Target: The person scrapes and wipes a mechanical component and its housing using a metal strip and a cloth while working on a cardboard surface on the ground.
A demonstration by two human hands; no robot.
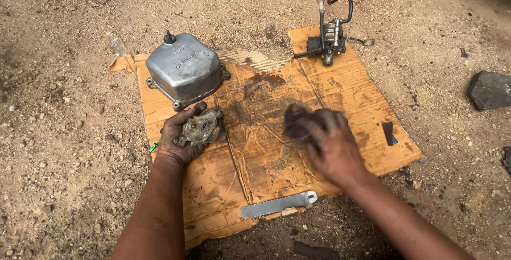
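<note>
Head view, looking down at a stained, oil-marked cardboard sheet [340,95] laid flat on sandy, stony ground [64,148]. Left hand [178,135] lies palm up at the sheet's left part, fingers curled around a small grimy metal part [201,127]; thumb reaches over its top edge, so the part is cupped in the palm, just below the cover. Cover [183,68]: grey cast metal, domed, with a black knob at its far corner, resting on the sheet's far left, just beside the left thumb, whether touching I cannot tell. Right hand [327,140] is over the sheet's middle, palm down, blurred; fingers bent and closed on a dark rag [294,120] that sits against the cardboard at the dark oil patch. Pump-like assembly [330,39] with black hoses stands at the far edge of the sheet, well apart from both hands. Flat toothed blade [278,204] lies on the near edge, between the two forearms. Small dark scrap [388,131] at the sheet's right. Dark stone [489,89] on the ground, far right.
</note>
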